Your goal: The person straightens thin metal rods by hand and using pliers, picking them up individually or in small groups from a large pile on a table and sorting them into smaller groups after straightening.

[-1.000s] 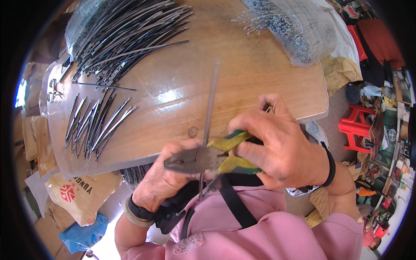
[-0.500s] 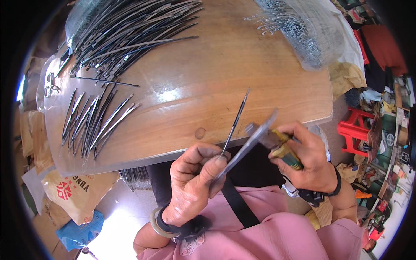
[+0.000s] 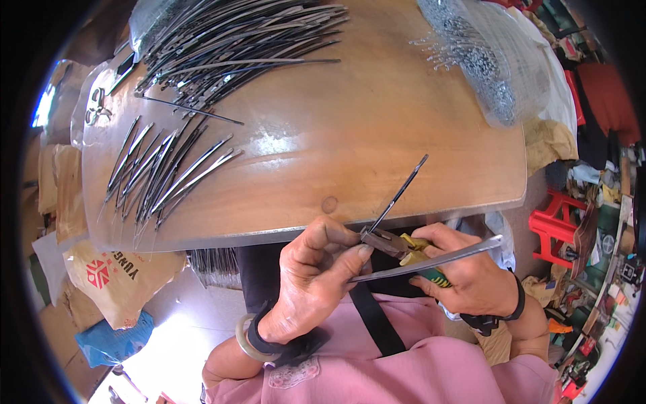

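My left hand (image 3: pixel 313 266) pinches the lower end of a slim dark strip (image 3: pixel 404 190), which slants up and to the right over the table edge. A second, wider dark strip (image 3: pixel 441 258) runs rightward from the same hand, passing in front of the pliers' handles. My right hand (image 3: pixel 474 273) is closed round pliers (image 3: pixel 385 242) with yellow and green handles. The pliers' jaws meet the slim strip's lower end beside my left fingertips; whether they are clamped on it is too small to tell.
A wooden table (image 3: pixel 296 182) has a clear sheet over it. At the far left lies a large pile of dark strips (image 3: pixel 249 57), with a smaller spread group (image 3: pixel 165 172) nearer. Scissors (image 3: pixel 97 108) lie left. A plastic bag of thin metal pieces (image 3: pixel 501 74) sits far right; a red stool (image 3: pixel 555 225) stands beyond.
The pliers have moved left and down, bringing their jaws to the slim strip at my left fingertips. The wider strip has swung from slanting upward to nearly level. The view has shifted slightly.
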### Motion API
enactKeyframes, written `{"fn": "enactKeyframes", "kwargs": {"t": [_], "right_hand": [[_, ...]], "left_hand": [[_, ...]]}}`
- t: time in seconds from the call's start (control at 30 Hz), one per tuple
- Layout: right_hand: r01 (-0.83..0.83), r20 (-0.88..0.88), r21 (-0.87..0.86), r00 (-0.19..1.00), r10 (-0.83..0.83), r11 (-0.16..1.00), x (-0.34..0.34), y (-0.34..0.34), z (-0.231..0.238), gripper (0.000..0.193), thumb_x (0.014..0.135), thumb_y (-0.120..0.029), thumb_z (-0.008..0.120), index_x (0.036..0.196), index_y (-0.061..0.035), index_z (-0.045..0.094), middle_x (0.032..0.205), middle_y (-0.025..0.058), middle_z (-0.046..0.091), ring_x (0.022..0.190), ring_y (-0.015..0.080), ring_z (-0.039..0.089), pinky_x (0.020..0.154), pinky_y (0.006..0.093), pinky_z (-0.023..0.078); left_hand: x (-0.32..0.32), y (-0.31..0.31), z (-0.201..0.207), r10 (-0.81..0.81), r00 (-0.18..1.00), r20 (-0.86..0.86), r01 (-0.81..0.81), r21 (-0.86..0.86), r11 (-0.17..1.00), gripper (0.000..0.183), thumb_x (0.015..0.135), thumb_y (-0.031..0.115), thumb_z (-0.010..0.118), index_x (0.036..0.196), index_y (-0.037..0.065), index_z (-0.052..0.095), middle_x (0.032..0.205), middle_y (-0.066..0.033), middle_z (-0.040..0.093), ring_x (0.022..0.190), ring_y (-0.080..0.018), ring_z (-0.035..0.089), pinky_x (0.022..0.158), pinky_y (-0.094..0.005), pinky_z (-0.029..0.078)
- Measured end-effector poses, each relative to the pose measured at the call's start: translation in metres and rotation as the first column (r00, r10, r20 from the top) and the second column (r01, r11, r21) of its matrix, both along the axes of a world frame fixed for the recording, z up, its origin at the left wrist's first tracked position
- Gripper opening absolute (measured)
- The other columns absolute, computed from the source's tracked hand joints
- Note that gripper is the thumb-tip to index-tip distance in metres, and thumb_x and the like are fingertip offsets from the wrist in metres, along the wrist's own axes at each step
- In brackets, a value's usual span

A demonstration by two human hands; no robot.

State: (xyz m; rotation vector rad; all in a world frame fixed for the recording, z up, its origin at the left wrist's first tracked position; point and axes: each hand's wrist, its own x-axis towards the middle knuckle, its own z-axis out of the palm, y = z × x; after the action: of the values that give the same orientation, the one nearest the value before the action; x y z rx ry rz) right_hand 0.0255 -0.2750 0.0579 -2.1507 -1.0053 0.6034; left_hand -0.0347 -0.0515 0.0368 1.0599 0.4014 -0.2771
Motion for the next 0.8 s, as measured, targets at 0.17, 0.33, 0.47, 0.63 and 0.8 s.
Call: {"fn": "enactKeyframes", "kwargs": {"t": [0.17,0.33,0.47,0.63,0.8], "right_hand": [[-0.100,0.147,0.036,0.985,0.094,0.994,0.006,0.017,-0.009,0.034,0.073,-0.016,0.075,0.090,0.0071,0.057,0.094,0.0189,0.054,0.078,0.0331,0.059,0.061,0.0374,0.051],[-0.014,0.082,0.120,0.997,0.004,0.993,0.021,0.045,-0.003,0.038,0.077,-0.021,0.075,0.100,0.0053,0.060,0.102,0.0201,0.057,0.080,0.0360,0.061,0.065,0.0401,0.051],[0.205,-0.072,0.225,0.978,-0.194,0.952,0.012,0.067,-0.010,0.035,0.080,-0.023,0.075,0.104,-0.0004,0.065,0.105,0.0192,0.061,0.082,0.0355,0.064,0.070,0.0392,0.051],[0.332,-0.148,0.248,0.942,-0.303,0.910,0.002,0.088,-0.014,0.026,0.078,-0.020,0.078,0.086,0.0024,0.068,0.099,0.0175,0.062,0.078,0.0306,0.065,0.070,0.0357,0.050],[0.285,-0.137,0.241,0.956,-0.258,0.928,-0.002,0.087,-0.014,0.022,0.077,-0.011,0.074,0.093,0.0003,0.068,0.095,0.0190,0.061,0.077,0.0340,0.063,0.067,0.0377,0.050]], "left_hand": [[0.004,0.015,0.004,0.036,0.999,0.025,-0.036,0.030,0.999,0.011,0.089,-0.008,0.060,0.090,0.001,0.054,0.072,-0.0035,0.062,0.061,-0.0036,0.054,0.052,-0.0181,0.039],[0.020,0.031,0.011,0.212,0.977,0.007,-0.211,-0.029,0.977,0.008,0.092,0.002,0.062,0.089,0.002,0.055,0.073,-0.0109,0.064,0.050,-0.0084,0.049,0.041,-0.0194,0.033],[0.036,0.029,0.014,0.421,0.907,0.008,-0.394,-0.335,0.856,0.007,0.093,0.009,0.061,0.095,0.003,0.058,0.087,-0.0113,0.064,0.069,-0.0175,0.059,0.060,-0.0285,0.047],[0.037,0.032,0.005,0.457,0.885,-0.083,-0.445,-0.438,0.781,0.012,0.093,0.015,0.063,0.100,0.006,0.060,0.103,-0.0070,0.063,0.089,-0.0211,0.061,0.077,-0.0361,0.051],[0.036,0.031,0.002,0.438,0.894,-0.091,-0.428,-0.463,0.776,0.013,0.093,0.016,0.064,0.101,0.006,0.060,0.102,-0.0087,0.063,0.089,-0.0217,0.061,0.077,-0.0365,0.051]]}}
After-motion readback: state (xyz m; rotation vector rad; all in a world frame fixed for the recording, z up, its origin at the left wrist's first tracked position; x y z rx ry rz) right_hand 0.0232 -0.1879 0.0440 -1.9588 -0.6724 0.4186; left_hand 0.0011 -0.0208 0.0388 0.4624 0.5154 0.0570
